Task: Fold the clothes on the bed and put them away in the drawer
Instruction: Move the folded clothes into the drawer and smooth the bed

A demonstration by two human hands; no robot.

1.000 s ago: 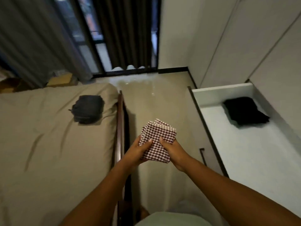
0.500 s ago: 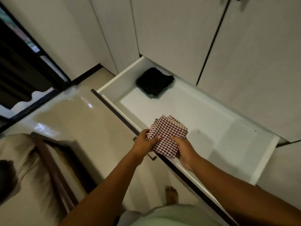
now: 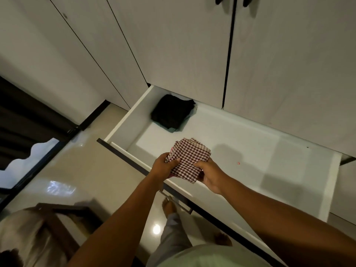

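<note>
Head view, the only one. Person stands at the pulled-out white laminate drawer under the pale wardrobe doors. A folded red-and-white checked cloth is held above the drawer's front edge, toward its left half, not touching the drawer floor. The left hand grips the cloth's left edge, thumb on top; the right hand pinches its near right corner, thumb on top, fingers curled beneath. A folded black garment already lies in the drawer's back left corner, a strip of paler cloth showing under its near edge. Judgement: the checked cloth is folded and about to be laid down, probably on the bare drawer floor near the black one; one item at least is put away, this one is not yet. What is left on the bed I cannot tell: only a blurred corner of the beige-covered bed and its dark wooden frame show at lower left, and a dark shape at that edge is cut off, perhaps another garment, perhaps not. The cloth's layers and underside are hidden by the fingers. The drawer's right end is partly behind the right forearm; its metal handle is half covered by the left arm. A small red speck on the drawer floor is too small to identify.
</note>
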